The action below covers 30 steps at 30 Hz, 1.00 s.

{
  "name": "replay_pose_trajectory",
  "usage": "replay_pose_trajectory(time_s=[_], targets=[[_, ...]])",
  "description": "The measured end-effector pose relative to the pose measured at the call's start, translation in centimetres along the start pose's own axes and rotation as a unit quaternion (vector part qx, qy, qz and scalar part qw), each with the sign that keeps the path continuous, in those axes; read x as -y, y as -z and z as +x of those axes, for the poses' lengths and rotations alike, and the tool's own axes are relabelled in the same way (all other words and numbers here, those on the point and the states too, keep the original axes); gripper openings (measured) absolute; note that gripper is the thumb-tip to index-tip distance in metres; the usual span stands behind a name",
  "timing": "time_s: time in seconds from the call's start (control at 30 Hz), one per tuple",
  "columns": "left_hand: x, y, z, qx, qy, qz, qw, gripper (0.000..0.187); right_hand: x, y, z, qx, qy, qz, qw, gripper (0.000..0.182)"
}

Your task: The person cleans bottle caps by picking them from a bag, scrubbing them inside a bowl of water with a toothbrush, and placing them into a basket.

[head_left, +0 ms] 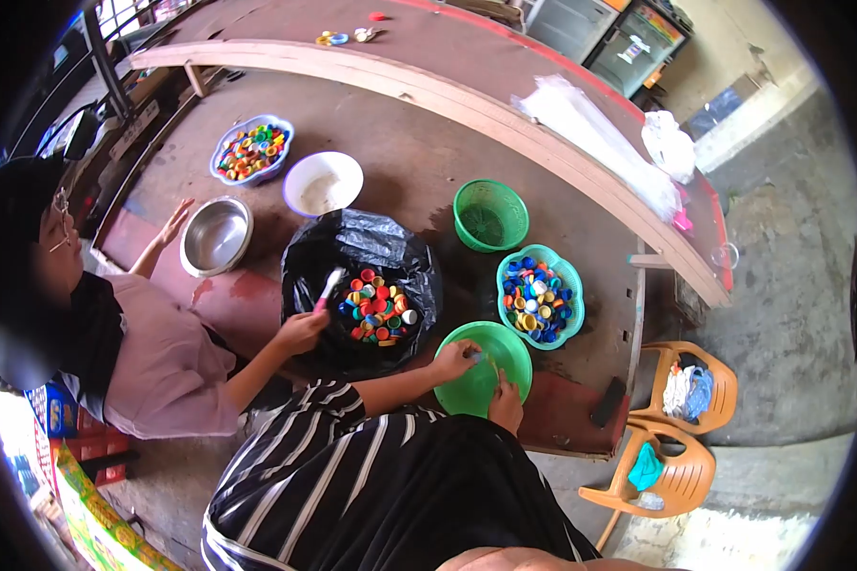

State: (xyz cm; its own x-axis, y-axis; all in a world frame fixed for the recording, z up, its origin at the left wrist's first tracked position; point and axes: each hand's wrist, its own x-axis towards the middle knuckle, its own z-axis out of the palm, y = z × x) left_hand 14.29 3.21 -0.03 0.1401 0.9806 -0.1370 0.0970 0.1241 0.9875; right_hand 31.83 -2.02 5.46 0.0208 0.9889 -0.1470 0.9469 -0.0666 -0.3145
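Note:
Over the green basin (455,398), my left hand (455,362) is closed in a pinch on a small dark bluish piece that looks like a bottle cap (475,358). My right hand (507,403) reaches over the basin's near right rim, its fingers closed round a thin, pale yellowish stick-like tool (494,365). The tool's tip points toward my left hand; its exact kind is too small to make out. Just beyond the basin stands a turquoise basket (573,285) of mostly blue and yellow bottle caps (537,297).
A black plastic bag (307,249) holds coloured caps. A co-worker's hand (302,333) grips a pink-handled brush (329,287) above it. Around stand a green basket (460,211), white bowl (292,181), metal bowl (192,238) and cap-filled basin (221,169). Orange chairs (700,476) are at right.

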Motion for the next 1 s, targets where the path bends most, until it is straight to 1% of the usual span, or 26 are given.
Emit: replay_pose_trajectory(time_s=[0.1, 0.2, 0.23, 0.3, 0.37, 0.4, 0.47, 0.5, 0.6, 0.7, 0.73, 0.77, 0.8, 0.83, 0.9, 1.0], targets=[[0.8, -0.3, 0.4, -0.031, 0.01, -0.037, 0.999, 0.027, -0.1, -0.2, 0.7, 0.063, -0.013, -0.027, 0.998, 0.029], [0.9, -0.2, 0.3, -0.04, 0.022, 0.022, 0.999, 0.03, 0.6, 0.4, 1.1, 0.012, -0.027, 0.011, 1.0, 0.029], [2.1, -0.6, 0.8, -0.047, -0.015, 0.054, 0.997, 0.034, 0.8, 0.8, 1.4, 0.01, -0.001, 0.031, 0.999, 0.029], [2.0, -0.7, 0.8, -0.035, -0.015, 0.044, 0.998, 0.036, 1.0, 1.3, 1.3, 0.002, 0.041, 0.077, 0.996, 0.03], [1.6, -0.4, 1.0, -0.014, -0.007, 0.05, 0.999, 0.04, 0.5, 1.3, 1.7, 0.03, 0.02, 0.04, 0.999, 0.03], [1.5, -0.3, 1.2, -0.02, -0.01, 0.059, 0.998, 0.04, 0.4, 1.1, 1.9, 0.047, 0.009, 0.023, 0.999, 0.03], [1.4, -0.8, 0.9, -0.026, -0.009, 0.071, 0.997, 0.04, 0.3, 1.2, 2.4, 0.022, 0.014, 0.023, 0.999, 0.029], [1.7, -1.0, 1.0, -0.033, -0.027, 0.067, 0.997, 0.038, 0.2, 1.5, 2.5, 0.01, 0.013, 0.022, 1.0, 0.029], [2.3, -1.6, 1.4, -0.059, -0.02, 0.083, 0.995, 0.037, 0.9, 1.8, 2.1, 0.028, 0.059, 0.023, 0.998, 0.029], [1.8, -1.2, 0.8, -0.066, -0.036, 0.059, 0.995, 0.033, 0.5, 0.8, 3.1, 0.007, 0.003, 0.005, 1.0, 0.029], [1.9, -1.4, 0.6, -0.067, -0.04, 0.049, 0.996, 0.033, -0.2, 0.0, 3.4, 0.025, 0.014, -0.015, 0.999, 0.029], [1.2, -1.0, 0.4, -0.039, 0.027, -0.007, 0.999, 0.034, -1.0, -0.9, 3.5, 0.043, 0.021, -0.034, 0.998, 0.03], [1.0, -0.9, 0.8, -0.025, 0.062, -0.069, 0.995, 0.035, -1.8, -1.7, 3.5, 0.057, 0.028, -0.051, 0.997, 0.031], [1.4, -1.0, 1.0, -0.014, 0.096, -0.149, 0.984, 0.036, -1.4, -1.4, 3.2, 0.051, 0.021, -0.037, 0.998, 0.033], [1.6, -0.8, 1.2, 0.004, 0.137, -0.269, 0.953, 0.039, 0.3, -0.5, 2.2, 0.033, 0.014, -0.01, 0.999, 0.039], [1.2, 0.3, 1.2, 0.017, 0.165, -0.352, 0.921, 0.041, 1.9, 0.1, 0.5, -0.025, 0.034, 0.125, 0.991, 0.047]])
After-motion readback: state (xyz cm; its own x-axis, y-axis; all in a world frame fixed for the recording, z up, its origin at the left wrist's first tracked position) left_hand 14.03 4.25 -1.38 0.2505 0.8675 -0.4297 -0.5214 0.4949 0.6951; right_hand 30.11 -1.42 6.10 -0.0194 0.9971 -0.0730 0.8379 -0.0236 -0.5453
